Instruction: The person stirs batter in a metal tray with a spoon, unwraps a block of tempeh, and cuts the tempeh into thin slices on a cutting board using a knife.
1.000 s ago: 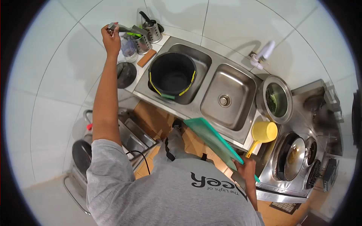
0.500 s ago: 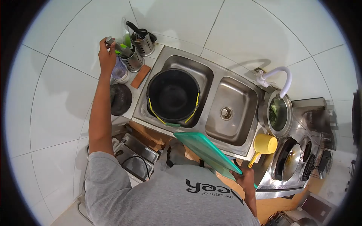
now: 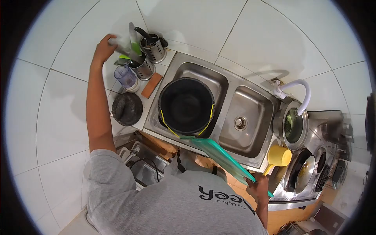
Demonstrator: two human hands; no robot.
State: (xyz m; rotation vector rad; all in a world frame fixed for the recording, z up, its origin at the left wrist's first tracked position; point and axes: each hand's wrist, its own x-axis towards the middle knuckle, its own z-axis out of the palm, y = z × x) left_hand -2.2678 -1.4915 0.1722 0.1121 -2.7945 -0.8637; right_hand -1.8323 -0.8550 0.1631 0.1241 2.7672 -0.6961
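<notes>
Green board (image 3: 224, 156) gripped by right hand (image 3: 258, 187); far corner could be snagged on bucket handle (image 3: 187, 137), just beside. Grey utensil (image 3: 124, 51) slants into steel holder (image 3: 144, 69); left-hand (image 3: 104, 50) finger grip can't be told, blurred. Holder could be tipped by sideways pull.

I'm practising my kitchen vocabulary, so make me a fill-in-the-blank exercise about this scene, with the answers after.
The person's right hand holds a flat board coloured ____.
From the person's view, the black bucket stands in the ____ basin of the double sink.
The dipper is coloured ____.
The number of perforated metal utensil holders is ____.

Missing words: green; left; yellow; two.
</notes>
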